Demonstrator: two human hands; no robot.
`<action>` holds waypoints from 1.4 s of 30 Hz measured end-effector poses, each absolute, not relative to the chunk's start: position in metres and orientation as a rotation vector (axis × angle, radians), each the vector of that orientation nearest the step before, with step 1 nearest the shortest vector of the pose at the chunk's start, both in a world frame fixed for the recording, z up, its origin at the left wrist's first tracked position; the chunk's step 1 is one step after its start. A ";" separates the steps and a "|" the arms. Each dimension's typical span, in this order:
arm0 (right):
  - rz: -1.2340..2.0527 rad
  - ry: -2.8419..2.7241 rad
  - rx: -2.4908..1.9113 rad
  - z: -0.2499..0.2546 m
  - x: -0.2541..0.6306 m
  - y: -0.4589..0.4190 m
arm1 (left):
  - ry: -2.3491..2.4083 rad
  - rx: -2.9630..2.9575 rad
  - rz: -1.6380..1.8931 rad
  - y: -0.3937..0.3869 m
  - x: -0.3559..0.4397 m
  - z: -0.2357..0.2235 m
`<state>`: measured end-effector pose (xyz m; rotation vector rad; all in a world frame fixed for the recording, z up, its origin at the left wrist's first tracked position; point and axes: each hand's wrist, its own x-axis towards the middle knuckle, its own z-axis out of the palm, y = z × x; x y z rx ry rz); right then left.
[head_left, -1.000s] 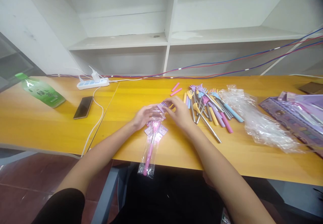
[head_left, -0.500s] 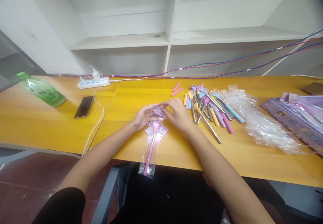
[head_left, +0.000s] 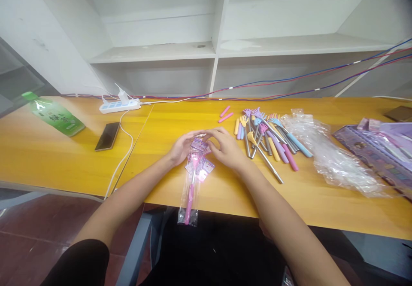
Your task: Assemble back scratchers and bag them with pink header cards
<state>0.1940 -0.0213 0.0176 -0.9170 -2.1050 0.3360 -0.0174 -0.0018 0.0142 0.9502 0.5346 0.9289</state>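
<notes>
Left of the scratcher pile (head_left: 263, 128) lies a pink scratcher (head_left: 189, 196) in a clear bag (head_left: 196, 196); our left grip (head_left: 181, 149) and right grip (head_left: 227, 149) seem closed on the bag's top, partly hidden from us.

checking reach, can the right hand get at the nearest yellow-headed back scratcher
Likely yes: the right hand is close by, and that yellow-headed back scratcher lies at the near side of the pile with nothing visible covering it.
</notes>
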 end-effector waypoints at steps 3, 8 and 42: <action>0.346 -2.096 -0.903 0.018 0.191 -0.022 | 0.528 0.955 0.928 -0.002 -0.017 0.015; 0.347 -2.071 -0.901 0.016 0.188 -0.021 | 0.523 0.977 0.894 -0.003 -0.017 0.014; 0.537 -1.855 -1.221 0.003 0.190 -0.011 | 0.735 1.542 0.842 -0.001 -0.018 -0.009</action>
